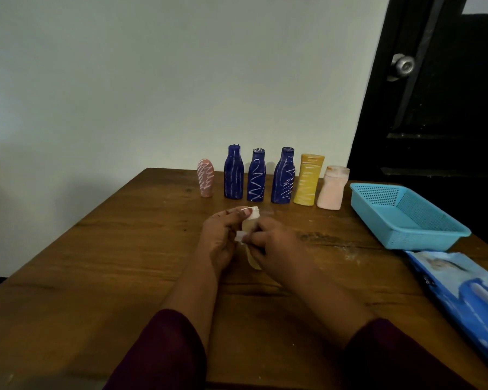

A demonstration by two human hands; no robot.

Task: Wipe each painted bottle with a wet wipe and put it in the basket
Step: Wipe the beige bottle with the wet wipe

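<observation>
**Cream bottle held in both hands above the tabletop centre**

The left hand curls round the cream bottle near its white cap. The right hand grips the bottle body and appears to pinch a wet wipe against it, though most of the wipe is hidden. Six painted bottles stand in a row at the far edge of the tabletop. The blue basket sits just right of the row, with the wipe pack near it.

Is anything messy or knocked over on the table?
Nothing is knocked over: the six painted bottles stand upright in a row. The only odd bit is the table beside the basket, where pale specks and a rough dark streak mark the wood. I cannot tell what the specks are.
</observation>
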